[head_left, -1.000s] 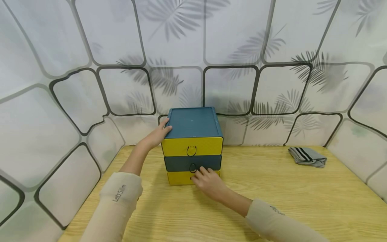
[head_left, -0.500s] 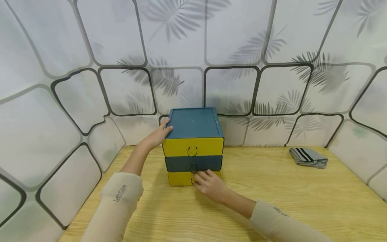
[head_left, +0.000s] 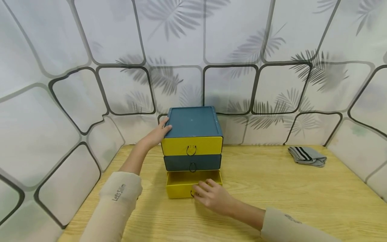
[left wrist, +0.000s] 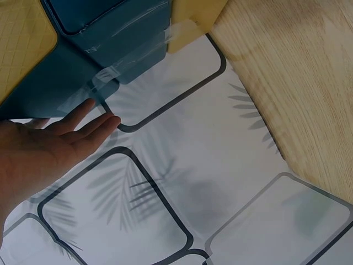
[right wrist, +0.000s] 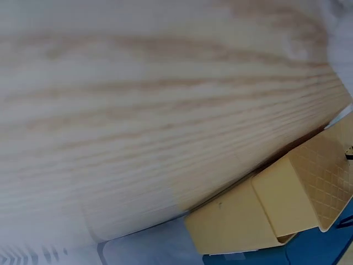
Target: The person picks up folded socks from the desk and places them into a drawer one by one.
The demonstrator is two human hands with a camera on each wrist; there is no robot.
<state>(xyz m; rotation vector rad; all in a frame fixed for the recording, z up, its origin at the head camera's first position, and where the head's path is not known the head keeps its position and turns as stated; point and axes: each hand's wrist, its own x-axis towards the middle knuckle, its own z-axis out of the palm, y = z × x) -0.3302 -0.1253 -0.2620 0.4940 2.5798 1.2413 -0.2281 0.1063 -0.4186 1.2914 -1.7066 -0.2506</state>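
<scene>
A small drawer cabinet [head_left: 193, 121] with a blue top stands on the table, its fronts yellow, blue and yellow from top to bottom. The bottom yellow drawer [head_left: 179, 191] sticks out partway, and the bare part of its inside shows. My right hand [head_left: 215, 197] pinches the dark loop handle at its front, mostly hidden behind the fingers. With fingers stretched out, my left hand [head_left: 155, 135] rests on the cabinet's upper left edge. In the left wrist view the left hand [left wrist: 60, 141] lies against the blue side. The right wrist view shows the pulled-out drawer [right wrist: 287, 193] but not the hand.
A folded grey cloth with black stripes [head_left: 307, 156] lies at the table's back right. The wood-grain table [head_left: 266, 188] meets patterned wall sheeting [head_left: 229, 87] behind the cabinet and at both sides. The upper two drawers are closed.
The bottom drawer has slid out toward me, with my right hand moving back along with it. My left hand has stayed on the cabinet's edge.
</scene>
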